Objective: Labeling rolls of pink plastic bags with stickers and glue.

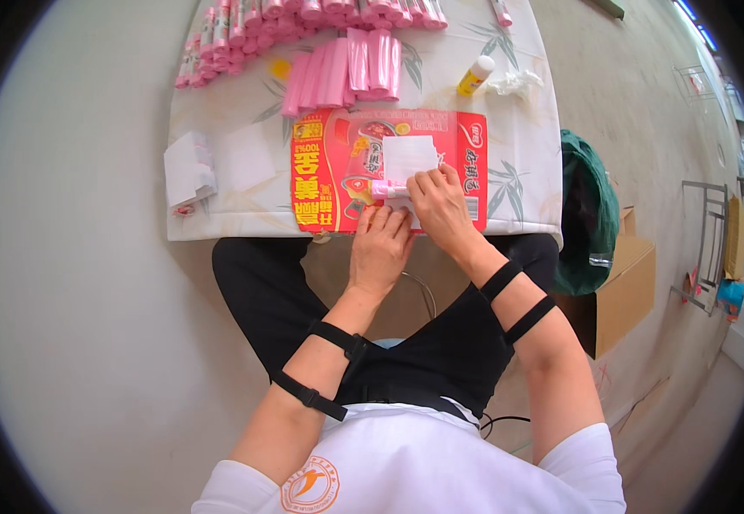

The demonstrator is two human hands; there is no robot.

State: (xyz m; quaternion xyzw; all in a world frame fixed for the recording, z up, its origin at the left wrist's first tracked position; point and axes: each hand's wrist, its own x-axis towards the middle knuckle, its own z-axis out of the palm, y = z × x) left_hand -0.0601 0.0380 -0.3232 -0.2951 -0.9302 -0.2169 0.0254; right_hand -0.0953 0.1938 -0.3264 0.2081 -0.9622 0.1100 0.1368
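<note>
Hands [411,224] together over pink roll [387,188]

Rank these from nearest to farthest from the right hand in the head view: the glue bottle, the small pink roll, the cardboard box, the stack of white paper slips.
From the right hand:
1. Small pink roll, touching its fingers, on the red sheet.
2. Stack of white paper slips, far left on the table.
3. Glue bottle, up the table; too close to call against the slips.
4. Cardboard box, on the floor, right.
</note>
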